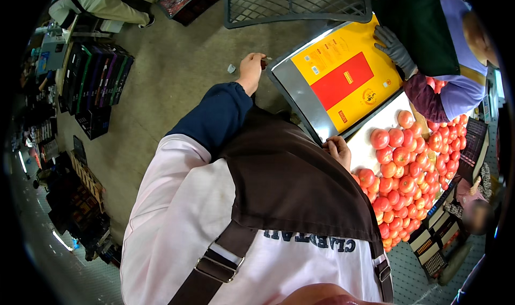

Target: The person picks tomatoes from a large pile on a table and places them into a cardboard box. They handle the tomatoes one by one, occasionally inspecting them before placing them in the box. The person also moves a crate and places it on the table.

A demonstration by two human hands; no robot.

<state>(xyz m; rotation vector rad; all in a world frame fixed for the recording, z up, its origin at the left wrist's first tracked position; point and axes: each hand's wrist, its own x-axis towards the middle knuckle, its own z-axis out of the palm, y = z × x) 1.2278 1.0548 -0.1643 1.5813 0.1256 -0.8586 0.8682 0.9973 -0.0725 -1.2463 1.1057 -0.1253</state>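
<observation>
Ahead of me, tilted, lies a dark grey crate (289,93) with a yellow and red printed cardboard sheet (343,77) across it. At the crate's near corner, my right hand (339,152) is closed with its fingers curled on the rim. My left hand (251,73), in a dark blue sleeve, is closed just beyond the crate's left corner. Whatever its curled fingers hold is too small to make out. A co-worker's grey-gloved hand (396,52) rests flat on the cardboard's far right side. Red tomatoes (402,181) are heaped beside my right hand.
A dark lattice-sided crate (298,7) is just beyond the cardboard. Stacked dark crates (96,79) stand at the left, near another person in light trousers (120,4). A small pale scrap (231,68) lies on the concrete floor (177,63). The co-worker is close at the far right.
</observation>
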